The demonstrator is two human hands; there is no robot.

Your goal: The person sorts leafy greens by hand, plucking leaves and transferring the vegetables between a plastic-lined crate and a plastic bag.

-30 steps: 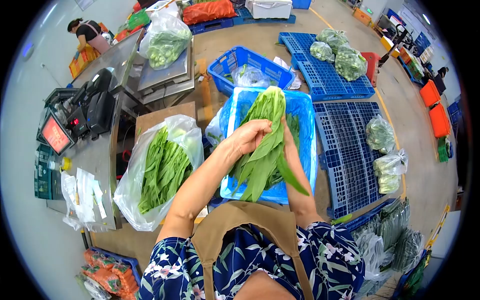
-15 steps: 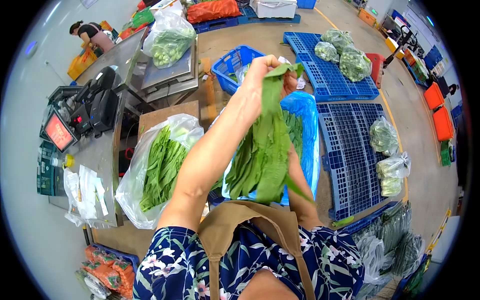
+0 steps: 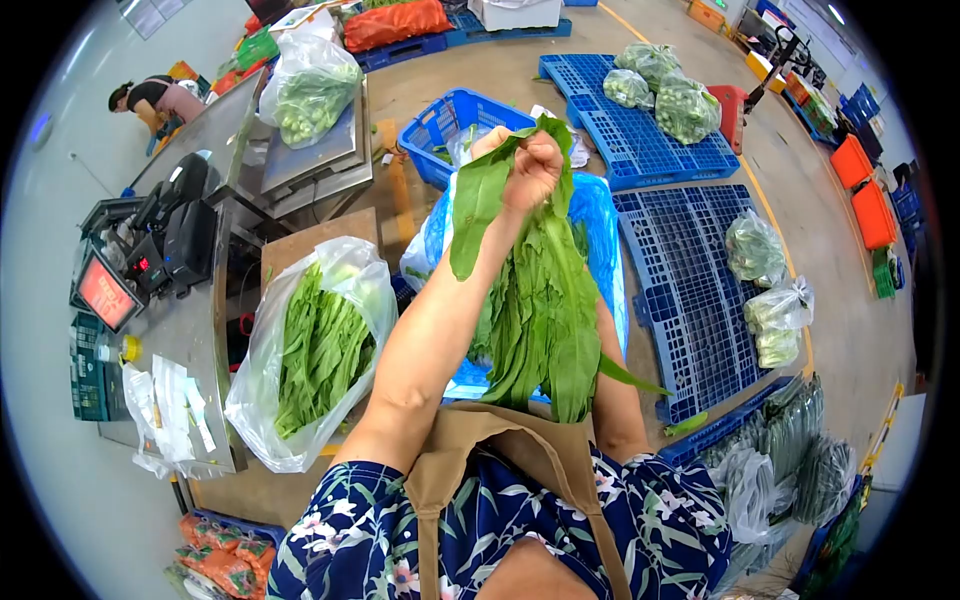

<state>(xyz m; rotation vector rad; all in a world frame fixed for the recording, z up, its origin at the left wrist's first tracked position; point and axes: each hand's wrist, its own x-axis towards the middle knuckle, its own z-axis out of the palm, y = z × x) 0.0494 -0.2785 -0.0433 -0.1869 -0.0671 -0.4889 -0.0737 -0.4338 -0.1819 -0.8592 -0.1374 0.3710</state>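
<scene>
Greens (image 3: 545, 310), one bunch: above the blue liner (image 3: 602, 212), top end clenched in the left hand (image 3: 533, 172), apparently so leaves hang straight; right hand obscured, its grip not discernible.

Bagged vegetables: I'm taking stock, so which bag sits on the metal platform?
The upper-left clear bag. It alone rests on the metal platform; the bag of long leaves is nearer the camera, and others lie on blue pallets.

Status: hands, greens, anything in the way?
Left hand closed on leafy greens; right hand hidden. Greens hang, partly covering blue-lined container from view. One broad leaf overlaps left forearm.
</scene>
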